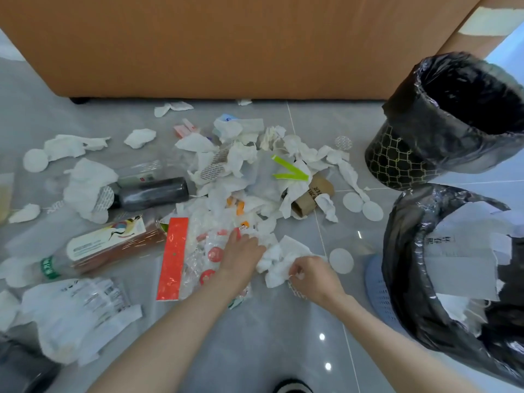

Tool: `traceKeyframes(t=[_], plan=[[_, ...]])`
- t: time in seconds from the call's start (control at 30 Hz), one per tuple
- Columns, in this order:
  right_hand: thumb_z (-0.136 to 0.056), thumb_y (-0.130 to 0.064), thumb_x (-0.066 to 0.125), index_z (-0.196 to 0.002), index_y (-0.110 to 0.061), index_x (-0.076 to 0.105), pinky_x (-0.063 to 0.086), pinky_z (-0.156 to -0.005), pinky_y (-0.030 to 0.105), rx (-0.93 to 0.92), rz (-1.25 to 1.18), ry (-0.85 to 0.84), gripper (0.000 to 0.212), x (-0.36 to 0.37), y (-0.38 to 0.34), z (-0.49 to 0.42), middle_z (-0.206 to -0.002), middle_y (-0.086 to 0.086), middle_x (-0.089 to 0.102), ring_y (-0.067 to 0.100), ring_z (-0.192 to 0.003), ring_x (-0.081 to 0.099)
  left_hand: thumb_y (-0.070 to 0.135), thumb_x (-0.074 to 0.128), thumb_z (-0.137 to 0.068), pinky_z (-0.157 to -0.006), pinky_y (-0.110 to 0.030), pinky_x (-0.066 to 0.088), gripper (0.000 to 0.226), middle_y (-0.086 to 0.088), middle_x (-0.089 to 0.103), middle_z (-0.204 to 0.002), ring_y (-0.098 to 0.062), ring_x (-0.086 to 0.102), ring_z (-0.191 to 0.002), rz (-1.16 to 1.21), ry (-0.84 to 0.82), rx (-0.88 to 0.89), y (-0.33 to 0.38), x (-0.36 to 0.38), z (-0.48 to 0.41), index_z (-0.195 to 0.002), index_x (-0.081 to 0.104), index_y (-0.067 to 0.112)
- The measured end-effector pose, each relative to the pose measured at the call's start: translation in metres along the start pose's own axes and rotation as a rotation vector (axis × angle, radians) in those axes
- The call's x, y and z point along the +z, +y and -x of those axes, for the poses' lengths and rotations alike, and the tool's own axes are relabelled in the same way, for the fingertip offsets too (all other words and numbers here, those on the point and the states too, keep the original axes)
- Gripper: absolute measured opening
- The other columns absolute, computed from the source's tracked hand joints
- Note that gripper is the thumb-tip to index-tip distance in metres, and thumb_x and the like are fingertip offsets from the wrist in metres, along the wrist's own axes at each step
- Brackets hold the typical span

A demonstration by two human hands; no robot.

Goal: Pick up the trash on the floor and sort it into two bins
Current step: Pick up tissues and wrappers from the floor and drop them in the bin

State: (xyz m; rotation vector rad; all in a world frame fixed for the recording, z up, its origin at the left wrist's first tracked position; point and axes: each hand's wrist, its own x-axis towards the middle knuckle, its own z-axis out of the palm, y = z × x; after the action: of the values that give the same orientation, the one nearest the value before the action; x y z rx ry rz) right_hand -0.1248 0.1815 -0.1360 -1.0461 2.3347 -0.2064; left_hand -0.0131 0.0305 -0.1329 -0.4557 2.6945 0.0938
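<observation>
1. Head view, looking down: the left hand (243, 251) lies palm-down on the trash pile. Its fingertips are buried under the edge of a crumpled tissue (276, 260), so I cannot tell whether they grip it.
2. The right hand (310, 275) pinches the same tissue's near edge between thumb and curled fingers.
3. The tissue rests on the grey tiled floor (283, 336), between both hands and near the bins.
4. On the right stand the near bin (411, 279), black-lined and holding white paper scraps, and the far bin (397, 165), black with a gold lattice.
5. Around the pile lie a red strip (173, 258), a dark bottle (153, 192), a cardboard tube (312, 194) and round white pads (341, 260).
</observation>
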Motion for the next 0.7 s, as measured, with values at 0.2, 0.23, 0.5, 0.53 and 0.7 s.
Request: traceKeyframes(t=[0.2,0.23,0.5,0.53,0.7], plan=[[-0.082,-0.021,0.060,-0.077,-0.028,0.057,0.046,-0.067,0.025,0.040,-0.281,0.174,0.009,-0.017,0.000,0.007,-0.084,-0.011,0.063,0.008,-0.082,0.057,0.003,0.051,-0.077,-0.085,-0.029,0.023,0.028,0.007,0.060,-0.088,-0.019,0.053,-0.098,0.340,0.152,-0.117,-0.004,-0.007,0.017,-0.089,0.062,0.026],[-0.082,-0.019,0.060,-0.077,-0.028,0.057,0.043,-0.066,0.022,0.028,-0.317,0.202,0.011,-0.022,-0.003,0.007,-0.083,-0.011,0.063,0.006,-0.080,0.056,0.003,0.048,-0.080,-0.085,-0.030,0.024,0.028,0.007,0.058,-0.085,-0.020,0.054,-0.097,0.431,0.192,-0.146,-0.005,-0.015,0.018,-0.088,0.061,0.027],[-0.079,-0.007,0.061,-0.077,-0.015,0.063,0.038,-0.063,0.010,-0.083,-0.550,0.413,0.008,-0.104,-0.044,0.031,-0.075,-0.010,0.062,0.003,-0.072,0.053,0.024,0.053,-0.093,-0.073,-0.034,0.044,0.021,-0.006,0.067,-0.100,-0.027,0.060,-0.095,0.863,0.295,-0.165,-0.008,-0.112,0.032,-0.108,0.063,0.014],[-0.079,-0.007,0.061,-0.078,-0.015,0.063,0.038,-0.064,0.012,-0.093,-0.570,0.439,0.008,-0.116,-0.048,0.037,-0.076,-0.010,0.062,0.003,-0.072,0.053,0.026,0.052,-0.092,-0.071,-0.033,0.044,0.020,-0.004,0.067,-0.096,-0.025,0.061,-0.091,0.885,0.309,-0.173,-0.007,-0.125,0.034,-0.105,0.064,0.015],[-0.079,-0.008,0.063,-0.078,-0.016,0.065,0.037,-0.059,0.012,-0.103,-0.594,0.585,0.008,-0.185,-0.049,0.079,-0.069,-0.014,0.058,-0.001,-0.066,0.052,0.022,0.049,-0.093,-0.061,-0.028,0.036,0.010,0.000,0.060,-0.085,-0.020,0.055,-0.081,0.937,0.370,-0.155,0.011,-0.206,0.046,-0.087,0.057,0.018]])
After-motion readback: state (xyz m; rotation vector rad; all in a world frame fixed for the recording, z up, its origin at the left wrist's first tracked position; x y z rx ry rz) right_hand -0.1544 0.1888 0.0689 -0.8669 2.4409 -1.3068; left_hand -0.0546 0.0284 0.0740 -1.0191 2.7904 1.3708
